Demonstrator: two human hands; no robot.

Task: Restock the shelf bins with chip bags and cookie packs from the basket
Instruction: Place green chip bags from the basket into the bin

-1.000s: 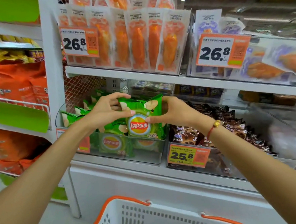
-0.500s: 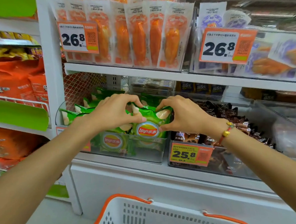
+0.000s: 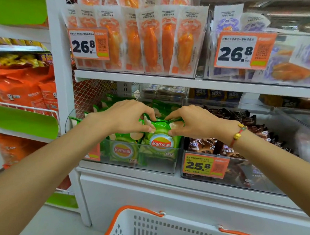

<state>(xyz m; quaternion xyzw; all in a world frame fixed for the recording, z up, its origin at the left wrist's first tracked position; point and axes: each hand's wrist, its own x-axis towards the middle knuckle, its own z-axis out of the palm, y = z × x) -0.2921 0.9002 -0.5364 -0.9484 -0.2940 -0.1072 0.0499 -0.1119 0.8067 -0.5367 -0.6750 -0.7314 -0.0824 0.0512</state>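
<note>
Together, the left hand (image 3: 127, 117) and right hand (image 3: 192, 122) pinched the top edge of a green chip bag (image 3: 161, 137), standing upright in the clear bin (image 3: 159, 164). At three o'clock, another bin (image 3: 245, 180) held brown cookie packs (image 3: 203, 145); at six o'clock stood the white basket (image 3: 157, 228).

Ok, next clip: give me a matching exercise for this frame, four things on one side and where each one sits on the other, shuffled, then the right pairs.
Things:
1. green chip bag
2. brown cookie packs
3. orange packs
4. white basket

Places:
A. bottom of the view, below the shelves
B. upper shelf, behind the left 26.8 price tag
C. clear bin on the lower shelf, pinched at its top by the left hand and the right hand
D. bin right of the chips, behind the 25.8 tag

Pairs: 1-C, 2-D, 3-B, 4-A
</note>
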